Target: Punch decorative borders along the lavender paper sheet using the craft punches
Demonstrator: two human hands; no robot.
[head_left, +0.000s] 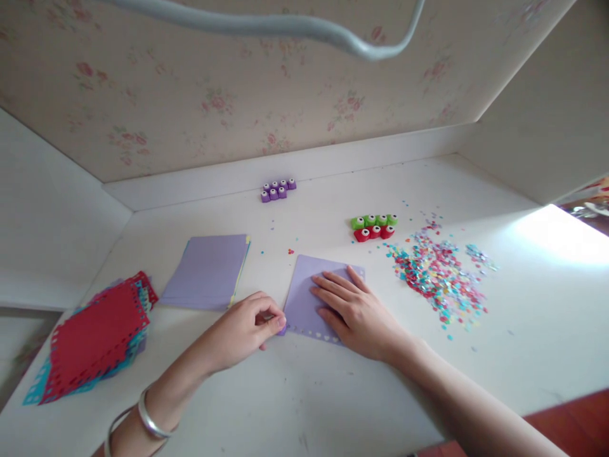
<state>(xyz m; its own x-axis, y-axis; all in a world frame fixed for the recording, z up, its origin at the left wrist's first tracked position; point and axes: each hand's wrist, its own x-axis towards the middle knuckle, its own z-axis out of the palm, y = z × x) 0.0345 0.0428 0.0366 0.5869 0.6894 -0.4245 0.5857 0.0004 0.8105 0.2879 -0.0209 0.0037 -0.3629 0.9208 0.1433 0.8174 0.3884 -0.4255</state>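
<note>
A sheet of purple paper (302,285) lies on the white table, with small holes punched along its near and right edges. Flat across it rests my right hand (349,308), fingers spread. My left hand (259,320) is closed around a small purple craft punch (282,331) at the sheet's near left corner. Most of that punch is hidden by my fingers. Left of the sheet sits a stack of uncut purple paper (207,270), with yellow and blue edges showing beneath.
Punched red and blue sheets (98,336) are piled at the left. Purple punches (275,192) stand near the back wall, green punches (373,221) and red punches (373,233) right of centre. A heap of colourful confetti (440,266) spreads to the right. Overhead runs a pale cable (285,26).
</note>
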